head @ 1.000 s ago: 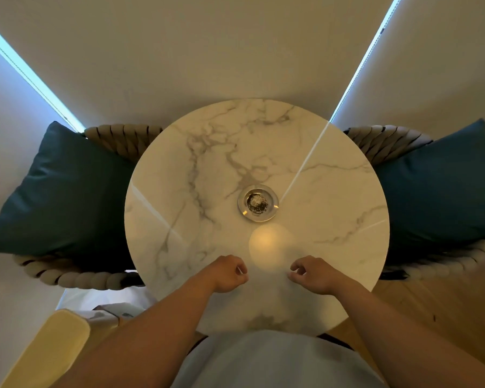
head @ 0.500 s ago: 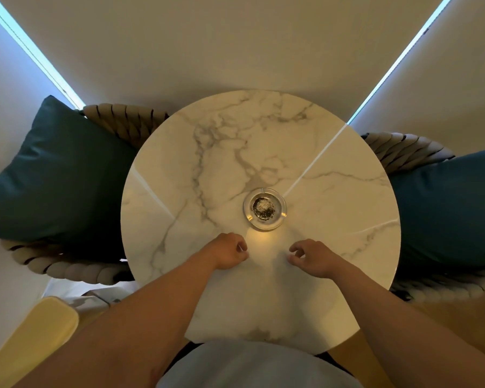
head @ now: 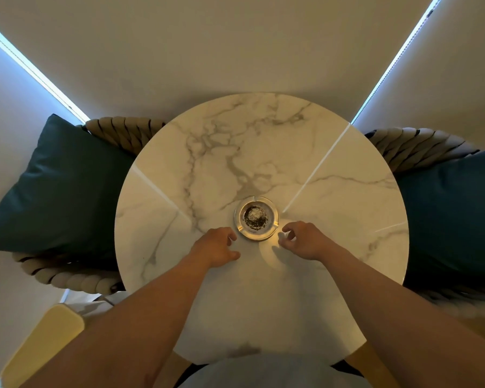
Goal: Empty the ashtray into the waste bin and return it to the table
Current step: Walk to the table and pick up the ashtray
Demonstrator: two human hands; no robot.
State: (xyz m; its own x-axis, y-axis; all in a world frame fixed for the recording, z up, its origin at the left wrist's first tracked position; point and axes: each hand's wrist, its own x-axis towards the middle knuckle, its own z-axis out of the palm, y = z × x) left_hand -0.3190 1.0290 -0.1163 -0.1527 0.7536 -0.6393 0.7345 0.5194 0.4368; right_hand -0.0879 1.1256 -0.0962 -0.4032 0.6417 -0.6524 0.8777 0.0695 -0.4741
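A round glass ashtray [head: 256, 218] with dark ash in its bowl sits near the middle of a round white marble table [head: 333, 247]. My left hand [head: 217, 246] hovers just left of the ashtray's near edge, fingers loosely curled, holding nothing. My right hand [head: 301, 239] is just right of the ashtray, thumb and fingers parted in a pinch shape, close to the rim but apart from it. No waste bin is in view.
Two woven rope chairs with dark teal cushions flank the table, one at the left [head: 65, 186] and one at the right [head: 454, 208]. A pale yellow object [head: 44, 345] lies at the lower left. Closed blinds stand behind the table.
Both hands have moved forward across the table from well short of the ashtray to either side of it. The fingers have loosened from closed fists.
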